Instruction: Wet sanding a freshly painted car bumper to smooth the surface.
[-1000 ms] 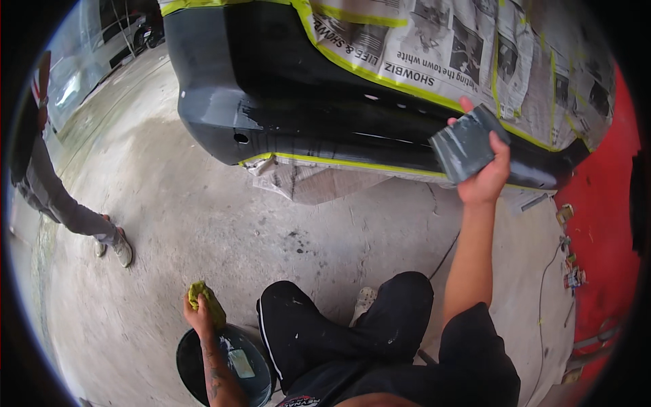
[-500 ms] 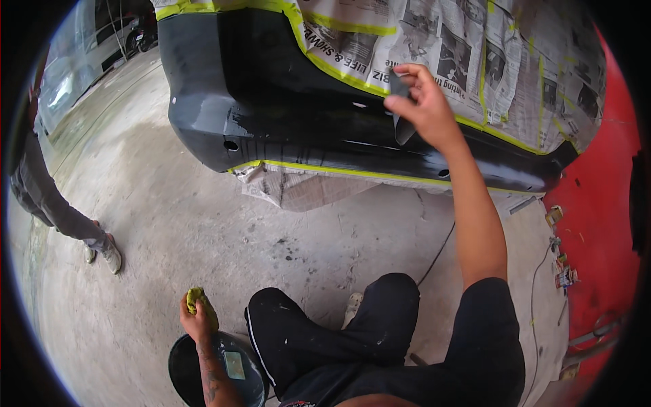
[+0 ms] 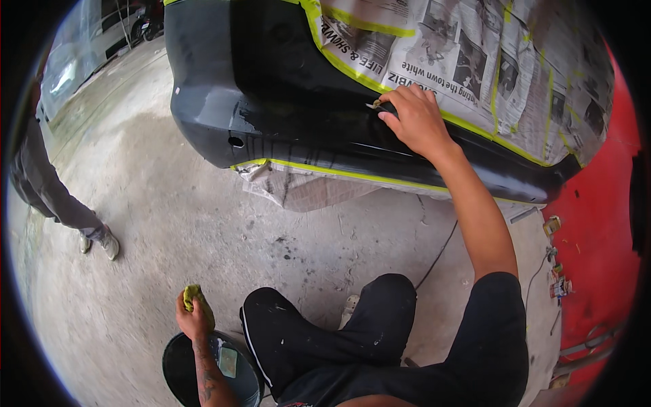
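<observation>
At one bumper (image 3: 298,112), right hand (image 3: 417,122), hold unclear; left hand (image 3: 193,322) gripping one cloth (image 3: 192,293).

grey-trousered bystander (image 3: 51,182), dark motorcycle (image 3: 150,27), small can (image 3: 561,288)

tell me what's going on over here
One person's right hand is at a black bumper, with something small at the fingertips that is hard to make out. The left hand holds a yellow-green cloth by a dark bucket. Taped newspaper borders the bumper, and another person stands off to the left.
</observation>
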A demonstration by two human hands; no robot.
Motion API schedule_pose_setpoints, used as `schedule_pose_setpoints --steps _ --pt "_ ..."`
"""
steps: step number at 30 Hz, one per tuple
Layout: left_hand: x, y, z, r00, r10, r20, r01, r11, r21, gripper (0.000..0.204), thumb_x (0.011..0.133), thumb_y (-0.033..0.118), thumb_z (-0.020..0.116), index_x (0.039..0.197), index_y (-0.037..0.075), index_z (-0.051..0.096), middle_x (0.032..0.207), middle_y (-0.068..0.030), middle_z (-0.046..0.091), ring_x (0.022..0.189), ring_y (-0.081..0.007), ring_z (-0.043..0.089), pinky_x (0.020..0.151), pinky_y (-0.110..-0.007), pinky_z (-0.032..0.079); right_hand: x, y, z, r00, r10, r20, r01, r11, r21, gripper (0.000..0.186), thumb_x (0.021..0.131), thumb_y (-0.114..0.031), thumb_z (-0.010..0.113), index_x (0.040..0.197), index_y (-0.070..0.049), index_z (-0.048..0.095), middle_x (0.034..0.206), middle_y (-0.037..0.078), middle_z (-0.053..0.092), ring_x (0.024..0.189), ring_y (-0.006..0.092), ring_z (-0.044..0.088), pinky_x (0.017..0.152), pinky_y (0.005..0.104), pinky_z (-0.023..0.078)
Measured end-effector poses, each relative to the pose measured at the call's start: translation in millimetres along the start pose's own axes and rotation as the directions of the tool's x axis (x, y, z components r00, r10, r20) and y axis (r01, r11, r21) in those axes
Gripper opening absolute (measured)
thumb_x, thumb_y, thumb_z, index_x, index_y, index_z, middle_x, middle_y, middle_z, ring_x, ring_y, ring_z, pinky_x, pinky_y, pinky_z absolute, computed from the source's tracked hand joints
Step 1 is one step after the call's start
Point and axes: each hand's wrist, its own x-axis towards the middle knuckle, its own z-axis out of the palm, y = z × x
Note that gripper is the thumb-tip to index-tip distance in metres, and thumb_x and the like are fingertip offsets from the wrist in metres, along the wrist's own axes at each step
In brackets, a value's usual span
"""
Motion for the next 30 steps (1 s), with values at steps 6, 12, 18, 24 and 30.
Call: schedule_pose_setpoints --steps 6,12,18,24,30 --pt "0.9 -4.7 4.2 1.000 0.010 -0.014 -0.010 1.000 0.017 0.037 0.089 0.022 0.067 0.124 0.009 0.068 0.112 -0.0149 0.074 0.104 -0.0302 0.071 0.091 -0.040 0.054 17.9 2.1 19.1 0.998 -0.060 -0.031 0.062 0.996 0.066 0.018 0.086 -0.020 0.075 0.100 -0.010 0.069 0.093 0.005 0.067 0.094 0.0281 0.061 0.084 0.0402 0.043" --pt "-0.3 4.0 0.1 1.000 -0.016 -0.013 0.017 0.999 0.034 0.037 0.090 0.023 0.067 0.124 0.009 0.068 0.112 -0.0145 0.074 0.103 -0.0308 0.071 0.090 -0.040 0.054 -12.3 27.9 7.3 0.996 -0.052 -0.066 0.053 0.999 0.007 0.009 0.083 -0.018 0.075 0.088 -0.012 0.071 0.088 0.002 0.065 0.091 0.0244 0.062 0.079 0.0398 0.045" --pt "0.8 -1.6 4.8 1.000 -0.024 -0.008 0.024 0.997 0.070 0.037 0.090 0.024 0.068 0.124 0.010 0.068 0.112 -0.0145 0.074 0.103 -0.0312 0.071 0.089 -0.041 0.054 19.1 7.4 23.0 0.982 -0.170 -0.083 0.175 0.983 0.059 0.014 0.083 -0.017 0.075 0.095 -0.012 0.070 0.089 0.002 0.065 0.091 0.0242 0.062 0.081 0.0397 0.047" --pt "-0.1 4.6 4.0 0.999 -0.031 -0.016 0.032 0.995 0.092 0.037 0.089 0.026 0.068 0.123 0.012 0.069 0.112 -0.0145 0.074 0.103 -0.0317 0.071 0.090 -0.041 0.054 2.7 21.8 18.0 0.984 -0.152 -0.096 0.158 0.985 0.062 0.013 0.084 -0.014 0.074 0.096 -0.011 0.070 0.090 0.004 0.065 0.090 0.0269 0.060 0.080 0.0400 0.048" --pt "-2.2 2.1 1.0 0.999 -0.042 -0.005 0.043 0.994 0.100 0.038 0.088 0.029 0.069 0.122 0.012 0.069 0.113 -0.0147 0.074 0.104 -0.0334 0.071 0.090 -0.041 0.054 22.5 4.3 22.8 0.971 -0.214 -0.108 0.218 0.975 0.028 0.014 0.082 -0.018 0.076 0.094 -0.014 0.071 0.091 0.001 0.064 0.095 0.0231 0.060 0.082 0.0378 0.047"
